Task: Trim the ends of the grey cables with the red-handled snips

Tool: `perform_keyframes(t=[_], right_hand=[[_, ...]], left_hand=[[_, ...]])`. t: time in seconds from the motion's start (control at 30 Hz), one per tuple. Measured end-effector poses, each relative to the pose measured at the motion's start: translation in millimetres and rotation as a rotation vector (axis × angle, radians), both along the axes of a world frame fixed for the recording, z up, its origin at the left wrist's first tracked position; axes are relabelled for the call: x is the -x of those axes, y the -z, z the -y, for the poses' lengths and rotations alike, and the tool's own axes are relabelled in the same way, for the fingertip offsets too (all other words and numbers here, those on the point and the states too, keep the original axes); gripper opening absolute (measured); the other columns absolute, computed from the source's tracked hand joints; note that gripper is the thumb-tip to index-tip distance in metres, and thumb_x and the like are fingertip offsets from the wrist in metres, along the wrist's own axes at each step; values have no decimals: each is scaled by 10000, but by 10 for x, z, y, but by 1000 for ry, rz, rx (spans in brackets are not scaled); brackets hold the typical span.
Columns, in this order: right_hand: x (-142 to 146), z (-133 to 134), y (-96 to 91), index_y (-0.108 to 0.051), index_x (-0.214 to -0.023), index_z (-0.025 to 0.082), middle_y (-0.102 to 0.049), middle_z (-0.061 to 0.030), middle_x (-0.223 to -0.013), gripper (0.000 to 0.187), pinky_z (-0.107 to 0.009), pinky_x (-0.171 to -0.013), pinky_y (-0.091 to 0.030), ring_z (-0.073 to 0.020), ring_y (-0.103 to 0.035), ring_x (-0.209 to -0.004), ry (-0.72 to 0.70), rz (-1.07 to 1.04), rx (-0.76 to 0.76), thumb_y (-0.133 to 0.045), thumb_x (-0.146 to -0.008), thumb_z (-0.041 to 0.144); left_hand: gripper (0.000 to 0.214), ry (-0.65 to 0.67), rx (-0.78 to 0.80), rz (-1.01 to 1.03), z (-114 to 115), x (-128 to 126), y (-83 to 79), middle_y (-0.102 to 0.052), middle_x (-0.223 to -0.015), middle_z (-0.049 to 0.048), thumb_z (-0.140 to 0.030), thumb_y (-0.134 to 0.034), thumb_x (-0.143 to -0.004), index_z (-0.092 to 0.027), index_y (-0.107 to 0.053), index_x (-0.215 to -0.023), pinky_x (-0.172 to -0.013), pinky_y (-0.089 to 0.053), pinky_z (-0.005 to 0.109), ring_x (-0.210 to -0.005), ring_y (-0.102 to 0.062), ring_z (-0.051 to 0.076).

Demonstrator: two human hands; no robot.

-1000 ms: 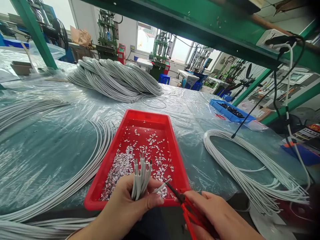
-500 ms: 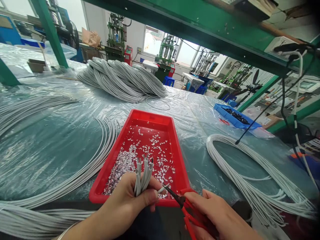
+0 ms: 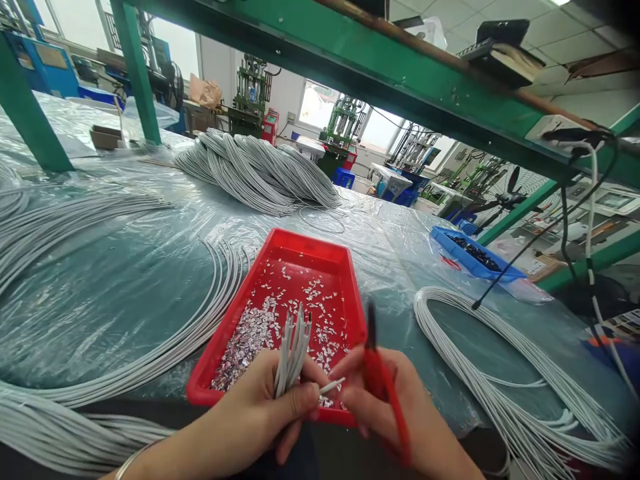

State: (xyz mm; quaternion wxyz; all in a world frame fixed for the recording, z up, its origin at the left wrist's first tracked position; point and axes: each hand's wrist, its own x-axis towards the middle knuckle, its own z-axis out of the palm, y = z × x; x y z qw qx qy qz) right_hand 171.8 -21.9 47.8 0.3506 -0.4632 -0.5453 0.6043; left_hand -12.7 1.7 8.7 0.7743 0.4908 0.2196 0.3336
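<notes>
My left hand [image 3: 260, 413] is closed round a bunch of grey cable ends [image 3: 294, 347] that stand upright over the near end of a red tray [image 3: 345, 267]. One more cable end [image 3: 331, 385] sticks out sideways between my two hands. My right hand [image 3: 395, 413] grips red-handled scissors [image 3: 377, 373], whose dark blades point upward, and its fingers reach to that sideways cable end. The tray floor is strewn with silvery foil scraps [image 3: 250, 333].
Long grey cables [image 3: 150, 360] curve across the plastic-covered table on the left, a coil [image 3: 480, 347] lies on the right, and a big bundle [image 3: 260, 170] sits at the back. A blue tray [image 3: 475, 257] of dark parts stands at right. Green frame beams [image 3: 350, 50] pass overhead.
My right hand has swung the scissors from pointing at the sideways cable end to blades-up, and moved close against my left hand. The view has tilted up slightly.
</notes>
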Motion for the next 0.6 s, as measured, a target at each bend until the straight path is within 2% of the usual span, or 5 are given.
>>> perform_keyframes(t=[0.1,0.2,0.4,0.5,0.6], right_hand=[[158,-68,-2,-521,-689,77,-501,7,-500,239,-130,-380,-223,-18,-369,-407,82,-160,65,-674,-713,259],[232,-63,12,-472,-642,103,-466,21,-464,289,-151,-365,-182,-21,-321,-381,123,-277,90,-636,-753,314],[357,-62,151,-312,-517,122,-242,69,-373,429,-189,-489,-315,-6,-237,-336,73,-526,175,-564,-756,373],[380,-87,133,-473,-605,115,-285,69,-377,333,-171,-403,-218,-12,-225,-318,71,-511,172,-565,-778,384],[358,-84,55,-603,-749,101,-473,37,-504,176,-148,-427,-232,-24,-360,-441,210,-315,44,-721,-629,153]], left_hand=[[237,-124,-146,-150,19,-4,-43,-384,-441,-72,-389,-559,-847,-154,-586,-845,-364,-205,184,-361,-332,68],[248,-97,-189,-214,-30,8,-90,-361,-437,-66,-380,-535,-859,-158,-590,-763,-377,-208,211,-377,-307,83],[205,-14,-109,-104,-107,18,-98,-468,-555,-27,-344,-628,-799,-158,-586,-723,-403,-239,213,-434,-351,89],[221,-97,-29,-56,-103,-10,-94,-485,-566,-21,-301,-687,-749,-149,-544,-677,-464,-278,226,-499,-378,109],[267,-217,-38,-116,-95,-42,-85,-452,-544,-35,-293,-729,-710,-144,-522,-632,-475,-263,233,-507,-354,109]])
